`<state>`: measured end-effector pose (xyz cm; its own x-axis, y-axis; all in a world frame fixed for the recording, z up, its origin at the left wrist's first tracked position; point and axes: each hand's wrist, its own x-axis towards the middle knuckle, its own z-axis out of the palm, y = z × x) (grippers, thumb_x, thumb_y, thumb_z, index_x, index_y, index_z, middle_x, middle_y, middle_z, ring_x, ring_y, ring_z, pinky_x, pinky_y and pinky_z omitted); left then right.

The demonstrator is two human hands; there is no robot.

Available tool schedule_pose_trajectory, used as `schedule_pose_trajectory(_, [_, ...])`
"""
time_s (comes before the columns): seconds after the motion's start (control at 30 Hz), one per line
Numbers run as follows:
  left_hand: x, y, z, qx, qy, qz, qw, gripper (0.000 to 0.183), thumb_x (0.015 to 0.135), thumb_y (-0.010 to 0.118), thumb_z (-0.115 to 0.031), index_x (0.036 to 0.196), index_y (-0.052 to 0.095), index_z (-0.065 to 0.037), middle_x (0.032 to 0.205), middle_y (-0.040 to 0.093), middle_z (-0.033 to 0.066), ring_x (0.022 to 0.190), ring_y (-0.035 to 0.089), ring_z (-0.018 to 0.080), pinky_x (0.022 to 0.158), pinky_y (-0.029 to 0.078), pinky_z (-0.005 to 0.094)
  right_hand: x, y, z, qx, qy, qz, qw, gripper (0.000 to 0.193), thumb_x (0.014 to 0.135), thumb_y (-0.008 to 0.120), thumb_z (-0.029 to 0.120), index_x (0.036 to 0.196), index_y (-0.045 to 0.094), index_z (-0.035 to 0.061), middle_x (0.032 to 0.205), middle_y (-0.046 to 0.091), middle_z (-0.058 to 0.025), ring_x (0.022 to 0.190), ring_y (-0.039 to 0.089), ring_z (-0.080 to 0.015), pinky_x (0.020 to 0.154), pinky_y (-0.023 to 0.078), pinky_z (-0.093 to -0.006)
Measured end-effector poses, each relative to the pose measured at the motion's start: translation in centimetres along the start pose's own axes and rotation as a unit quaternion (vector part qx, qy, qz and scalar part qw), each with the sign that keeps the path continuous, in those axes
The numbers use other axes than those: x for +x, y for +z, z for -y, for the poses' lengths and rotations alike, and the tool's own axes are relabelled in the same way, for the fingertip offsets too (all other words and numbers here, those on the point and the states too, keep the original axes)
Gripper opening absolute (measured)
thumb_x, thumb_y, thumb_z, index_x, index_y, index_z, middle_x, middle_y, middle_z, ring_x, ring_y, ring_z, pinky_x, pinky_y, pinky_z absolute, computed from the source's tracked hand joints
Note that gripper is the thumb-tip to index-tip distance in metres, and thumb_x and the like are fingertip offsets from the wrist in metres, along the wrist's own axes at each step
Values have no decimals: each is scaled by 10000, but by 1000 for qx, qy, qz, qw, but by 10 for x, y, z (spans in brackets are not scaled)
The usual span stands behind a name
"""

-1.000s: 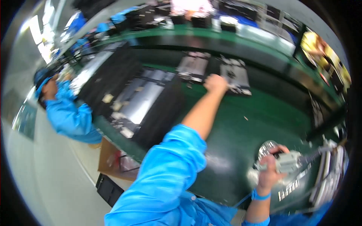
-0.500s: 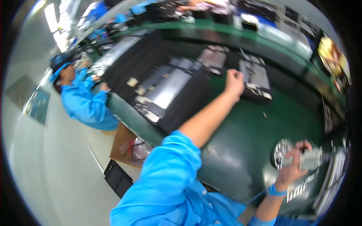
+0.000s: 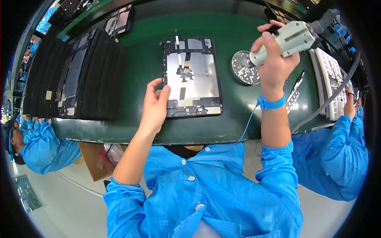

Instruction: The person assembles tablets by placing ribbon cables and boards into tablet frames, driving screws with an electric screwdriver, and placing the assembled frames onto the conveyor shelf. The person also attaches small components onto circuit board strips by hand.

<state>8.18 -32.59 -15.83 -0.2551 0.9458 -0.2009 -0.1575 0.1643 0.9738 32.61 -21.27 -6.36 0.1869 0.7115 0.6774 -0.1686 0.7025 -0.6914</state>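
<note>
Pinching the lower left edge of a flat tablet shell (image 3: 202, 87), my left hand (image 3: 155, 104) has its thumb laid over the black rim and its fingers curled along the side. The shell lies at twelve o'clock from my chest on the smooth green bench (image 3: 228, 119), a rounded rectangle with a satin silver plate, dark ribbon strips and a small circuit board.

At three o'clock from it, my right hand (image 3: 278, 65) is wrapped round a pale, hard-cased electric screwdriver (image 3: 293, 37). Its nose points down over a round metal dish (image 3: 234, 74) speckled with tiny shiny screws (image 3: 242, 65); I cannot tell whether it touches them. A soft blue wristband (image 3: 272, 104) circles that wrist, trailing a thin cord (image 3: 248, 123).

At nine o'clock from the shell stands a thick matte-black stack of similar shells (image 3: 75, 79); another shell (image 3: 119, 22) sits at ten. Far out at three is a rigid white gridded tray (image 3: 331, 79).
</note>
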Motion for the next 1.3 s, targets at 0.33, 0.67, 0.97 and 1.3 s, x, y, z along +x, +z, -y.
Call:
schedule_pose_trajectory(0.33, [13, 51, -53, 638, 387, 182, 641, 370, 706, 652, -68, 1065, 573, -24, 957, 593, 124, 919, 580, 297, 778, 495, 412, -17, -6, -8, -30, 30, 19, 999, 278, 823, 578, -33, 1090, 534, -97, 899, 639, -162, 554, 588, -159, 512, 470, -264])
schedule_pose_trajectory(0.67, [23, 67, -74, 536, 434, 239, 683, 182, 712, 650, -54, 893, 631, -56, 813, 558, 101, 744, 599, 290, 648, 512, 371, -17, -11, -13, -6, 23, 17, 1000, 288, 817, 592, -31, 1096, 549, -91, 910, 645, -166, 568, 594, -156, 523, 478, -266])
schedule_pose_trajectory(0.97, [-15, 24, -18, 302, 363, 220, 854, 146, 708, 734, -13, 829, 655, -33, 895, 642, 94, 742, 635, 222, 618, 505, 300, -18, 2, 7, 182, 218, -85, 955, 294, 808, 580, -67, 1096, 539, -26, 878, 612, -85, 586, 573, -119, 520, 485, -254])
schedule_pose_trajectory(1.3, [-23, 8, 1, 387, 486, 237, 747, 248, 668, 732, 29, 899, 668, -33, 923, 631, 92, 825, 592, 264, 731, 470, 356, -25, 4, 1, -5, 113, -1, 994, 288, 806, 582, -63, 1089, 544, -26, 862, 616, -84, 563, 585, -126, 496, 482, -251])
